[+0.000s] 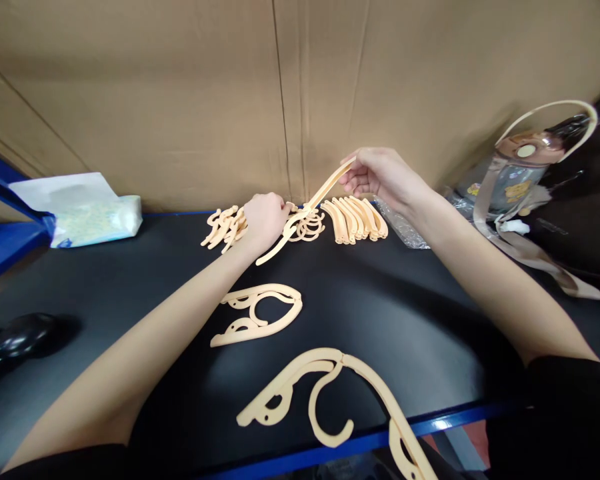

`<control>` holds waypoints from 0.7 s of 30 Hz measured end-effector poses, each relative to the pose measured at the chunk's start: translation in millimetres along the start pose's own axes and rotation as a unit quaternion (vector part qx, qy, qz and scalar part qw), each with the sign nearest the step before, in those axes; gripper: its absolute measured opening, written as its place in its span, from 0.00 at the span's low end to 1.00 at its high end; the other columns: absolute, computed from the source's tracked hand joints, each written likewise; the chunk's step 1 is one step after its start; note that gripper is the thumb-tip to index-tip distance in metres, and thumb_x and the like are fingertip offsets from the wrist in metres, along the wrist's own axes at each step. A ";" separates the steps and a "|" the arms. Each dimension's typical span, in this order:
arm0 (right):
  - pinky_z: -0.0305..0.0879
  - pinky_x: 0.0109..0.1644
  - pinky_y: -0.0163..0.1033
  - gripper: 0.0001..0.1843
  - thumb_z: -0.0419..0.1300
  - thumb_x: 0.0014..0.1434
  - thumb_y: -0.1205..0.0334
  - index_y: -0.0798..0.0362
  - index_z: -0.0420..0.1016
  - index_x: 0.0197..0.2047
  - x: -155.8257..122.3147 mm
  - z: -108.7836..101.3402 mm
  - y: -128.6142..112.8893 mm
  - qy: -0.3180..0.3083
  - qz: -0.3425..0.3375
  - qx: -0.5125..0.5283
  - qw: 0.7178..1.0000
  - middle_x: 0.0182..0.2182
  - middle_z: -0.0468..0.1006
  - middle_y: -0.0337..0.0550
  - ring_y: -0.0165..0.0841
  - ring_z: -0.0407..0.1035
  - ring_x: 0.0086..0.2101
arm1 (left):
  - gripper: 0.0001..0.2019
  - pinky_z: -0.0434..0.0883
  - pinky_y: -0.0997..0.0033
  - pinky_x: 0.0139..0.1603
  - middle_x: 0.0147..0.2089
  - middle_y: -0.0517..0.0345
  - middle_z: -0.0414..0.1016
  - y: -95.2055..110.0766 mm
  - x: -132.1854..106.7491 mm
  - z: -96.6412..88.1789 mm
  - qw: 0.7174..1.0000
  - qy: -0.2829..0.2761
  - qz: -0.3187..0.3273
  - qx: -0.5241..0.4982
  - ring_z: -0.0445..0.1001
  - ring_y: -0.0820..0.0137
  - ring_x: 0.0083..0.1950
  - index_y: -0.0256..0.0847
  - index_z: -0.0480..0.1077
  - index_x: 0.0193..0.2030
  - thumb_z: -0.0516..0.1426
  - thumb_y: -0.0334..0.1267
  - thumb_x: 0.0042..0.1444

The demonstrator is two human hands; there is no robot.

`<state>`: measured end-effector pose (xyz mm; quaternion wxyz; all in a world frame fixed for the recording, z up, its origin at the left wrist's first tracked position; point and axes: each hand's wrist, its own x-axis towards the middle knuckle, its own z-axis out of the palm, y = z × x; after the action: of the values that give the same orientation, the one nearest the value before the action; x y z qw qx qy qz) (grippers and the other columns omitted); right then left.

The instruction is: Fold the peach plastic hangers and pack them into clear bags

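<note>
Right hand [377, 177] has the strip [330, 187] pinched at its upper end, thumb and fingers together on it. From that grip it slants down and left, long axis toward the left hand [265, 217], which is nearer its middle. Lower end sits just right of the left wrist. One piece or two joined: can't tell.

Left hand is back-up over the rear parts; fingertips hidden, can't tell if it grips anything. Hooks [313, 230] just right of it, small pile [223, 227] on its left. Stacked arms [355, 220] lie below the right hand, running roughly front to back.

Surface: flat black table [360, 320]. Folded hanger [275, 327] in front, open hanger [375, 385] nearest the body, crossing the blue edge [450, 423]. Cardboard [180, 100] closes the back. Packet [97, 223] far left; clear bag [405, 230] and bottle [520, 180] right.
</note>
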<state>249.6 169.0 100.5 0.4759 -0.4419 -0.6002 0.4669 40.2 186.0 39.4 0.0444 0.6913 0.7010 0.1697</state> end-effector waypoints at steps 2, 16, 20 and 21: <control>0.67 0.25 0.27 0.06 0.55 0.59 0.68 0.55 0.72 0.32 -0.2 0.3 -0.7 0.000 0.001 -0.003 1.000 0.25 0.77 0.41 0.24 0.70 0.23 | 0.14 0.72 0.51 0.54 0.52 0.50 0.75 2.1 -1.0 -2.0 1.000 -0.002 0.009 0.009 0.75 0.61 0.52 0.37 0.73 0.50 0.58 0.45 0.65; 0.67 0.30 0.29 0.09 0.54 0.60 0.75 0.54 0.65 0.30 9.3 -13.7 0.9 0.055 -0.027 -0.001 0.998 0.27 0.79 0.40 0.24 0.74 0.26 | 0.42 0.74 0.69 0.35 0.37 0.40 0.80 -9.2 4.0 -43.1 0.939 -0.124 0.067 -0.314 0.79 0.62 0.41 0.36 0.78 0.40 0.27 0.58 0.67; 0.69 0.36 0.36 0.10 0.60 0.54 0.76 0.53 0.65 0.29 11.1 -15.2 7.5 0.058 -0.065 -0.128 0.988 0.27 0.77 0.40 0.29 0.74 0.30 | 0.20 0.71 0.73 0.31 0.36 0.48 0.77 -10.6 -2.2 -58.6 0.836 -0.207 0.048 -0.506 0.73 0.72 0.30 0.38 0.78 0.37 0.52 0.50 0.66; 0.68 0.37 0.38 0.10 0.62 0.53 0.75 0.53 0.66 0.30 9.7 -14.5 8.7 0.051 -0.092 -0.195 0.975 0.27 0.77 0.41 0.31 0.74 0.31 | 0.13 0.69 0.75 0.29 0.34 0.51 0.76 -8.8 -5.3 -59.7 0.838 -0.199 0.044 -0.506 0.70 0.76 0.27 0.38 0.77 0.34 0.56 0.43 0.64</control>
<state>263.1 182.0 95.2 0.4516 -0.4923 -0.6927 0.2717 14.3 170.3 91.9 0.5194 0.6212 0.4625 0.3612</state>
